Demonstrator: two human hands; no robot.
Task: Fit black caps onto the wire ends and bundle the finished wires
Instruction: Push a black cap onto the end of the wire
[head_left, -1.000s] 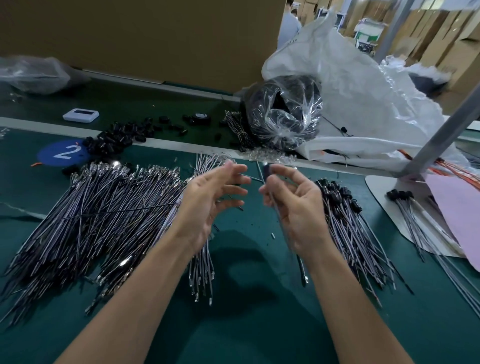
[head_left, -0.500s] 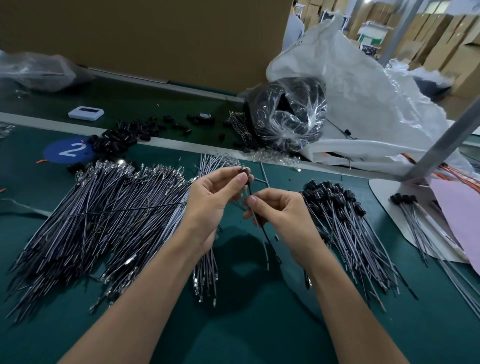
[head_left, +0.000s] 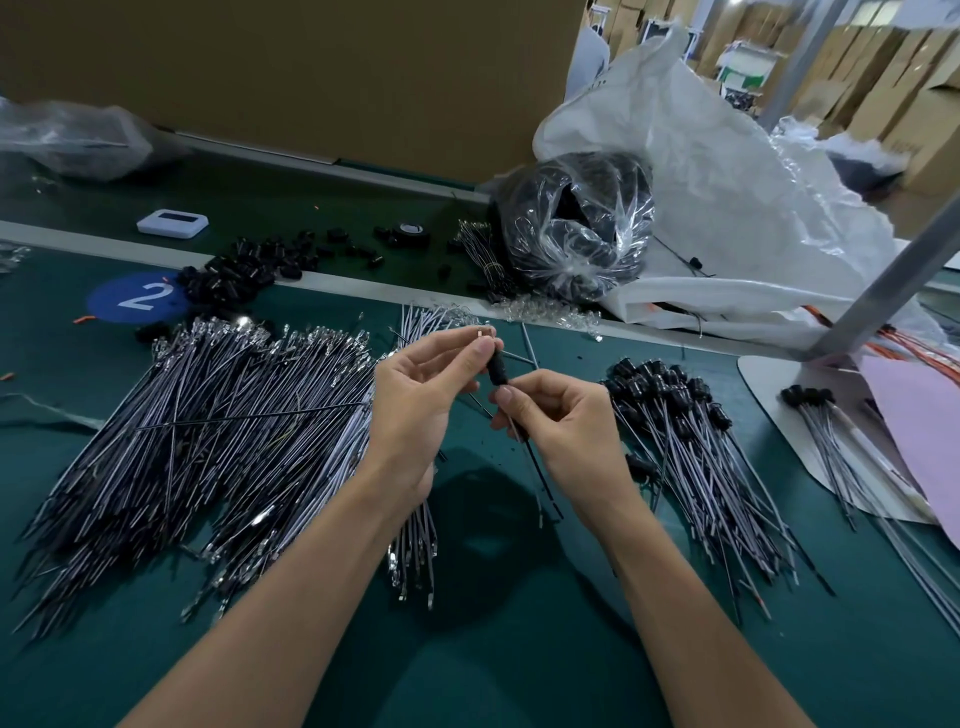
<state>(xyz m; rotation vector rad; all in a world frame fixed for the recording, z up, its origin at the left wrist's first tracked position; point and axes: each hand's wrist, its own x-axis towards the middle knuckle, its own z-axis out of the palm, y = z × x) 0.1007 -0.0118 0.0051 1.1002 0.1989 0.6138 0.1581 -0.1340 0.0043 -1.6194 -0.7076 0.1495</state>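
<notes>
Wires (head_left: 208, 415) on green mat (head_left: 467, 654), cardboard wall (head_left: 311, 67)

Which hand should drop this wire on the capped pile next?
Right, probably. The right hand pinches the wire below the cap, and the capped pile lies on its side; the left hand is farther away.

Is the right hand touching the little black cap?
Touching. In the head view, the right hand pinches the wire with its thumb tip pressed against the black cap's lower end; no gap shows. The left hand pinches the cap's top.
</notes>
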